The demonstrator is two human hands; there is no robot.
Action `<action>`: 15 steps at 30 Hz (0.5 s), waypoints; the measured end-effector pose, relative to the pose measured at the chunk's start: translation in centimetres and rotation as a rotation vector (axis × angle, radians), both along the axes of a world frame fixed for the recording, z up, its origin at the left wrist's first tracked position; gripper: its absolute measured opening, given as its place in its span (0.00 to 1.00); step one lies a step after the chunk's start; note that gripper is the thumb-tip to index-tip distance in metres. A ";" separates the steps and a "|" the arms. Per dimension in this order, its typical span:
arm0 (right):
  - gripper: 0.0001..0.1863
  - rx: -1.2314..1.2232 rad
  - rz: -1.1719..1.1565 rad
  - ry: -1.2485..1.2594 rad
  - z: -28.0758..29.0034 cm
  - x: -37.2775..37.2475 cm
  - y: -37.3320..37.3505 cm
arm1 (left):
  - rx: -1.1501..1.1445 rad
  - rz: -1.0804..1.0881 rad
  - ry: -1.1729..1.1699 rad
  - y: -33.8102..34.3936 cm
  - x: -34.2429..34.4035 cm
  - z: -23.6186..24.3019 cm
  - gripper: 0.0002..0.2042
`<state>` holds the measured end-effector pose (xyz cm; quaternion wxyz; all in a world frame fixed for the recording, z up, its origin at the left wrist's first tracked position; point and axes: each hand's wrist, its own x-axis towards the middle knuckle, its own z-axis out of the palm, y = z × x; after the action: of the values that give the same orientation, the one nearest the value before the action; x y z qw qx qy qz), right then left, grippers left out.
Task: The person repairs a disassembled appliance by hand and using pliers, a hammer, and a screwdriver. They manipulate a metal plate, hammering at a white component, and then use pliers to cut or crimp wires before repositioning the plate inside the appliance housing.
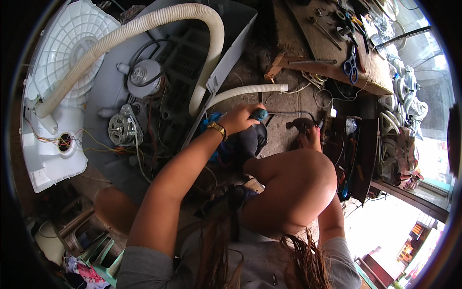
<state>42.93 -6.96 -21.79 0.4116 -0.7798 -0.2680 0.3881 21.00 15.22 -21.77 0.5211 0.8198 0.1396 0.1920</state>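
My left hand, with a gold watch or bracelet at the wrist, is closed around a tool with a rounded teal handle. A thin dark line, perhaps its shaft or a cable, runs rightward from beside it. Past my bent knee, my right hand grips a dark hammer-like tool low over the floor; its exact kind is hard to make out. My knee hides part of the right forearm. Close to my left hand lie a dark rounded piece and some blue plastic.
A grey washing-machine body with motors and a ribbed hose fills the left. White panel with loose wires beyond it. At right, a wooden bench carries scissors; white pulley-like parts hang beside it.
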 end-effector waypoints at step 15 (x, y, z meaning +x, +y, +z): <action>0.20 0.194 0.641 -0.848 12.9 -2.7 10.2 | 0.120 -0.054 0.160 1.0 1.7 -1.5 0.22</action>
<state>40.27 3.28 -8.89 0.1985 -0.7056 -0.6698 0.1190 22.70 16.26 -23.31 0.4634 0.8657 0.1467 0.1199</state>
